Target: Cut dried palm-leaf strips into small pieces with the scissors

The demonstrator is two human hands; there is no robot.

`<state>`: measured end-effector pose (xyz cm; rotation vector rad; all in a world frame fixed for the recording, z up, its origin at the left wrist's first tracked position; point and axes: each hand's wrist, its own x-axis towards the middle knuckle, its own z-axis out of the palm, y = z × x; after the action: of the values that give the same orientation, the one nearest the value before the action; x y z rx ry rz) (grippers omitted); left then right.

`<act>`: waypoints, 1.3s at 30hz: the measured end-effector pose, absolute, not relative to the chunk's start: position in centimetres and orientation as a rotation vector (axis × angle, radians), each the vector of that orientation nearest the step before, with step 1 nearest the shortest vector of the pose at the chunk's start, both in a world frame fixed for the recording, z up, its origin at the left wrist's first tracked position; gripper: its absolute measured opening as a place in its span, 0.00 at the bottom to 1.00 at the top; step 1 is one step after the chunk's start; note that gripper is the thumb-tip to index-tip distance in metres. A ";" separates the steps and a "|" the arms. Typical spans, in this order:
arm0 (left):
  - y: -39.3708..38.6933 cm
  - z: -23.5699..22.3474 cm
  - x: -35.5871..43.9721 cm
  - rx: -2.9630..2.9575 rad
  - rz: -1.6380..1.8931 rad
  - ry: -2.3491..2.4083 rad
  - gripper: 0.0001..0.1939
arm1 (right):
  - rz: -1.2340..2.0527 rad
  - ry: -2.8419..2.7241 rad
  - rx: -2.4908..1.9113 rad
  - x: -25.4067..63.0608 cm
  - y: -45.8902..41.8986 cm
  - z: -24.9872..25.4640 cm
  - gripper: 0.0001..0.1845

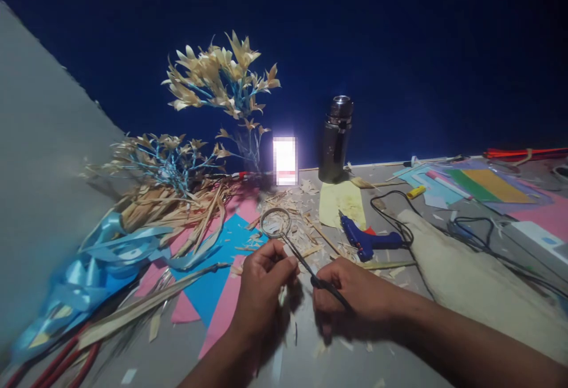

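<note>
Around the person's hands, loose shavings [310, 222] litter the table [284, 370], lying under and about a ring [261, 222] just beyond the fingertips. The right hand [339, 290] grips a dark, slender tool [332, 291] pointing at it; whether the left hand [266, 278], thumb and fingertips drawn close, pinches anything cannot be told. A blue glue gun [366, 242] lies near the right hand, ribbon [89, 275] heaped farther left.
</note>
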<state>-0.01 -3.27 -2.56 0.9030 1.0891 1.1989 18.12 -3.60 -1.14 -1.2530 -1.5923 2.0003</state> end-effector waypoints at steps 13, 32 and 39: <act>-3.4 -2.1 -0.2 1.035 1.156 1.176 0.09 | 2.048 -1.522 -1.276 18.3 -3.2 -2.1 0.15; -3.7 -2.0 0.5 0.971 0.855 1.007 0.08 | 1.666 -1.123 -1.108 18.5 -2.7 -1.6 0.18; -3.2 -1.0 0.2 0.598 0.991 0.790 0.07 | 1.949 -1.288 -1.075 19.2 -2.4 -1.3 0.19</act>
<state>0.15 -3.19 -0.99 0.5982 0.7905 0.9912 19.19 -2.35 -1.30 -1.0754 -1.2881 1.9494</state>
